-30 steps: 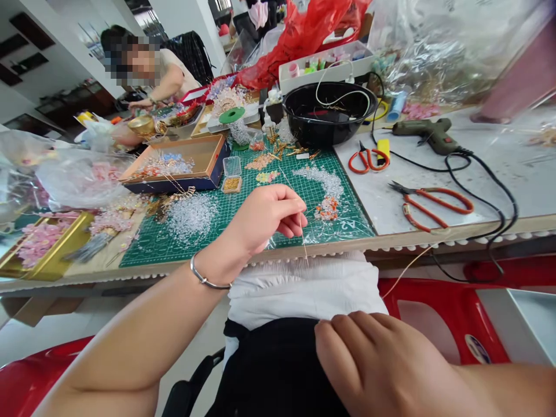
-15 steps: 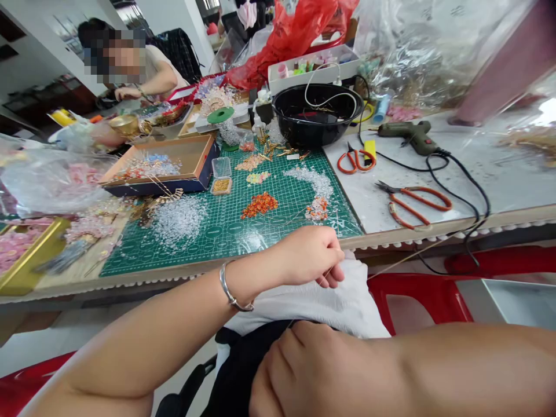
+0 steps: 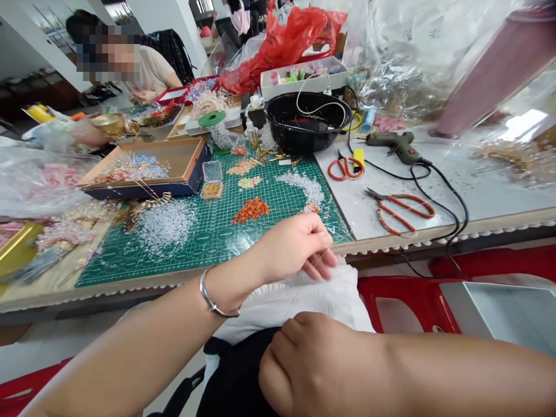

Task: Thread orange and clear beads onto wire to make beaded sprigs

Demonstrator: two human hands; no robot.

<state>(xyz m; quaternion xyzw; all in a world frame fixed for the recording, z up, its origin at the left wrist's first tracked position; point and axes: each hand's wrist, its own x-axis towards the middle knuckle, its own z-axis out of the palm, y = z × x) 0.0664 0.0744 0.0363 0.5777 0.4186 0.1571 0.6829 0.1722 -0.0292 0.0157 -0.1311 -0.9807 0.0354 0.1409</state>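
Observation:
My left hand (image 3: 299, 246), a silver bangle on its wrist, is over the table's front edge. Its thumb and index finger are pinched on what looks like a thin wire, barely visible; the other fingers curl loosely. Just beyond it lies an arc of clear beads (image 3: 309, 188) with a few orange ones at its near end. Orange beads (image 3: 251, 211) sit in a small pile on the green cutting mat (image 3: 208, 240). Low over my lap, my right hand (image 3: 304, 359) is closed in a fist, its fingertips hidden. White cloth (image 3: 299, 301) covers my lap.
A heap of clear beads (image 3: 167, 226) lies on the mat's left, before a shallow box (image 3: 182, 168). Orange-handled pliers (image 3: 403, 211), small snips (image 3: 346, 168) and a corded glue gun (image 3: 395, 145) lie right. Behind is a black bowl (image 3: 304, 133). Another person (image 3: 152, 66) sits across.
The view has shifted slightly, moving the table items left. My left hand's lower fingers have loosened and spread a little. My right fist has turned slightly, still low over my lap.

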